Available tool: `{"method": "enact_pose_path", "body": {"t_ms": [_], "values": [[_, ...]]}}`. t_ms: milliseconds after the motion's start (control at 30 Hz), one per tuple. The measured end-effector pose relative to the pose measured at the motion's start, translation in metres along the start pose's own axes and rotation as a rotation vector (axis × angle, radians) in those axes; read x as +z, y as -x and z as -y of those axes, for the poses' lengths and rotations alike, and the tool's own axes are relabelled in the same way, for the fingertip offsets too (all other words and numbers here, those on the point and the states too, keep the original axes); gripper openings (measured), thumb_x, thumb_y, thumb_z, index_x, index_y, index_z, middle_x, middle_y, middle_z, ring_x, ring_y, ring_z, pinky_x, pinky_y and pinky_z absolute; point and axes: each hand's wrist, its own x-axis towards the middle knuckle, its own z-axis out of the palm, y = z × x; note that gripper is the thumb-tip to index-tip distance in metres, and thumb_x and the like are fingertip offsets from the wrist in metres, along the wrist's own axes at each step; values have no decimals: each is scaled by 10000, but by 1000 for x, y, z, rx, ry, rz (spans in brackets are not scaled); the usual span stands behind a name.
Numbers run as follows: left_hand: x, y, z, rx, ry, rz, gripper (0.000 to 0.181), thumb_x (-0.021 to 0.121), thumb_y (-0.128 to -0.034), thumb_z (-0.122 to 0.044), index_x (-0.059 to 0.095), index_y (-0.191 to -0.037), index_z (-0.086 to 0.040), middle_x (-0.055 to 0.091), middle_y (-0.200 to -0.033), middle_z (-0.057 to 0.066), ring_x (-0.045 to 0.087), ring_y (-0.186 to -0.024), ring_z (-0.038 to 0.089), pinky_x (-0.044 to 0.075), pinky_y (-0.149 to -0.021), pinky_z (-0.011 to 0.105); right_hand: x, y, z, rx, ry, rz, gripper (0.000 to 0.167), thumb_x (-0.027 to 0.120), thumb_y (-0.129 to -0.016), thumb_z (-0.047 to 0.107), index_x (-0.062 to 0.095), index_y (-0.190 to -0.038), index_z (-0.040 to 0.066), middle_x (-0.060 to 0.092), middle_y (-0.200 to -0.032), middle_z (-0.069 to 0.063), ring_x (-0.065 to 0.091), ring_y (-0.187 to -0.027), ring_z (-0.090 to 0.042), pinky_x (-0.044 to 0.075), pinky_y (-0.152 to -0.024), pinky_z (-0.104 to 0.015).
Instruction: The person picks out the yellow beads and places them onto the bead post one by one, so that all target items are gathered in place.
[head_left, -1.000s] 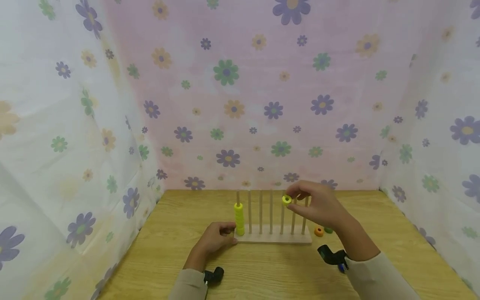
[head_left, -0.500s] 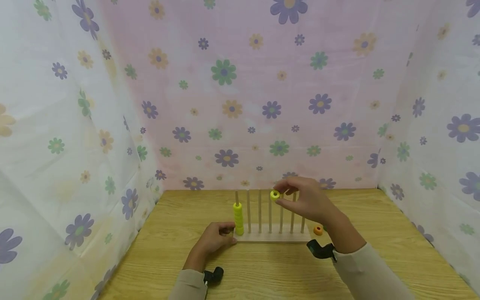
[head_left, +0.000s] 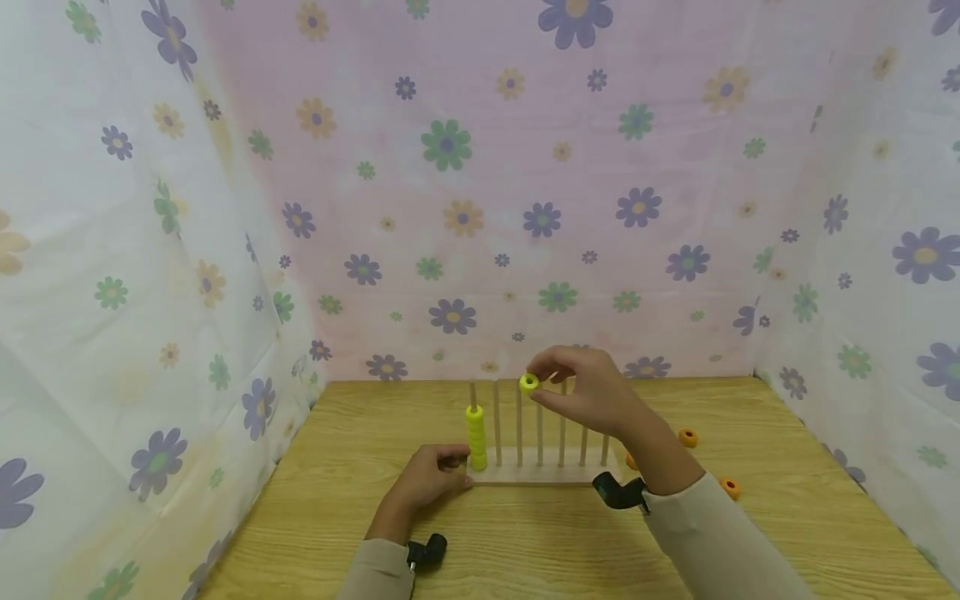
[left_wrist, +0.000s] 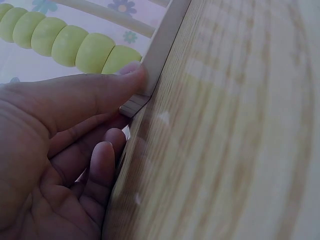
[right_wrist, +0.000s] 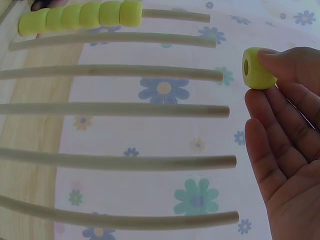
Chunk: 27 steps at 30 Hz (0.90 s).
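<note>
A yellow bead [head_left: 529,382] with a hole through it is pinched between thumb and fingertips of my right hand [head_left: 592,392]. That hand is raised near the tops of the pegs, and the right wrist view shows the bead [right_wrist: 259,69] apart from the peg ends. The wooden peg rack [head_left: 543,476] has a row of upright pegs. On its leftmost peg sits a stack of several yellow beads [head_left: 477,437], with bare peg above. My left hand [head_left: 429,483] grips the left end of the base; its thumb [left_wrist: 100,92] lies on the corner beside the lowest bead.
Orange beads [head_left: 687,437] lie on the wooden table [head_left: 525,542] right of the rack, one partly hidden by my right wrist. Flowered cloth [head_left: 525,167] closes off the back and both sides. A black wrist-camera mount [head_left: 618,490] sits at my right wrist.
My right hand has moved left along the peg tops and slightly up, carrying the yellow bead. More orange beads have come into sight behind that arm. The left hand stays on the base.
</note>
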Motion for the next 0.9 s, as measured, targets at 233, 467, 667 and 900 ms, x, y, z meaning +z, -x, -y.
{"method": "enact_pose_path", "body": {"t_ms": [233, 467, 667, 900], "values": [[0, 0, 0, 9, -21, 1, 500, 869, -853, -216, 713, -1325, -162, 695, -1244, 26, 611, -1123, 213, 528, -979, 455, 5, -10, 6, 40, -14, 6, 245, 832, -896, 171, 742, -1123, 168, 743, -1060, 66, 711, -952, -111, 611, -856, -355], [-2, 0, -1, 0, -11, 3, 501, 867, -854, -220, 714, -1327, -159, 694, -1259, 28, 612, -1124, 215, 526, -985, 454, 14, -21, 7, 72, -22, 6, 241, 833, -901, 211, 740, -1122, 194, 734, -1060, 84, 700, -970, -100, 605, -875, -364], [-2, 0, -1, -1, -7, 6, 505, 867, -856, -222, 711, -1334, -163, 693, -1249, 18, 611, -1111, 208, 527, -978, 461, 24, -29, 8, 80, -51, 0, 233, 839, -893, 180, 747, -1108, 177, 741, -1050, 58, 723, -980, -194, 607, -879, -434], [-1, 1, -1, -13, 0, 7, 505, 870, -853, -236, 712, -1330, -178, 690, -1265, 17, 610, -1131, 216, 525, -993, 474, 37, -38, 12, 98, -69, 8, 220, 841, -891, 176, 754, -1093, 189, 743, -1028, 82, 710, -951, -80, 604, -873, -340]]}}
